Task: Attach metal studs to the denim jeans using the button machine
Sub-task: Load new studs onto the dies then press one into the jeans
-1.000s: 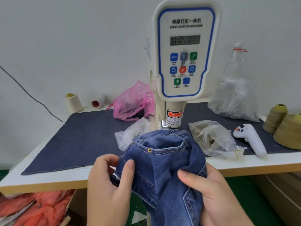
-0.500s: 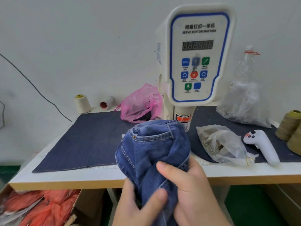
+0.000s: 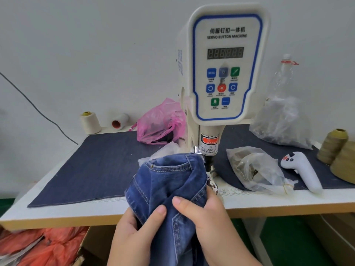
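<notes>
Bunched blue denim jeans (image 3: 171,177) are held up in front of the white servo button machine (image 3: 226,70), just left of its punch head (image 3: 208,148). One brass stud (image 3: 152,166) shows at a pocket corner. My left hand (image 3: 134,233) grips the lower folds from the left, thumb on the fabric. My right hand (image 3: 209,221) grips the jeans from the right, thumb pressed across the front. A clear bag of metal studs (image 3: 255,169) lies on the table to the right of the machine.
A dark denim mat (image 3: 96,166) covers the white table (image 3: 57,214). A pink bag (image 3: 159,123) and two thread cones (image 3: 90,122) stand at the back left. A white handheld controller (image 3: 301,171), a clear bag with a bottle (image 3: 282,120) and olive thread cones (image 3: 334,144) sit on the right. Orange cloth (image 3: 42,246) lies below.
My left hand let go of the pocket edge and moved down under the jeans beside my right hand. The jeans were lifted and bunched closer to the punch head.
</notes>
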### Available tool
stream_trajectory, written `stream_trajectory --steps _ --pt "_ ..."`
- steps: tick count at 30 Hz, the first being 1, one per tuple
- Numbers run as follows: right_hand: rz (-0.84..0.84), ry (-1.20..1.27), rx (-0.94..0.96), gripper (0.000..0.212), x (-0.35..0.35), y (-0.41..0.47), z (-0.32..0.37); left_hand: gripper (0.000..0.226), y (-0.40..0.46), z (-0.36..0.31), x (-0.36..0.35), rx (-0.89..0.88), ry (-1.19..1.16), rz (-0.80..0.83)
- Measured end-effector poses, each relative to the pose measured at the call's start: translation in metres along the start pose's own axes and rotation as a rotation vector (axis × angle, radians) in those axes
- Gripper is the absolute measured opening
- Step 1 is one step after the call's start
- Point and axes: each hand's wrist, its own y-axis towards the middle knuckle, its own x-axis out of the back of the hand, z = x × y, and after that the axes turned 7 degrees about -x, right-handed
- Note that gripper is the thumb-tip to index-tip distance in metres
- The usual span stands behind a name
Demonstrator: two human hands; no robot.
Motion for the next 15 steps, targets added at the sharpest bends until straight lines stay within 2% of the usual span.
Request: stream_trajectory --steps 3,6,10,11,13,15 --pt "0.113 0.011 -0.055 0.049 0.000 -0.001 -0.002 0.045 0.001 -0.008 -0.002 -0.121 0.094 0.040" --pt "0.176 -0.046 -0.020 0.054 -0.003 -0.008 -0.004 0.037 0.003 -0.014 0.002 -0.105 0.087 -0.031" --pt "0.157 -0.395 0.088 0.079 -0.010 -0.017 -0.010 0.036 0.021 -0.025 0.012 -0.090 0.007 -0.141" --pt "0.218 -0.464 0.098 0.081 -0.013 -0.018 -0.008 0.038 0.025 -0.027 0.015 -0.092 -0.010 -0.130" --pt "0.421 -0.428 0.103 0.075 -0.017 -0.017 -0.007 0.041 0.027 -0.030 0.018 -0.094 0.006 -0.061" --pt "0.408 -0.391 0.093 0.067 -0.021 -0.017 -0.010 0.047 0.025 -0.032 0.017 -0.083 0.082 0.028"
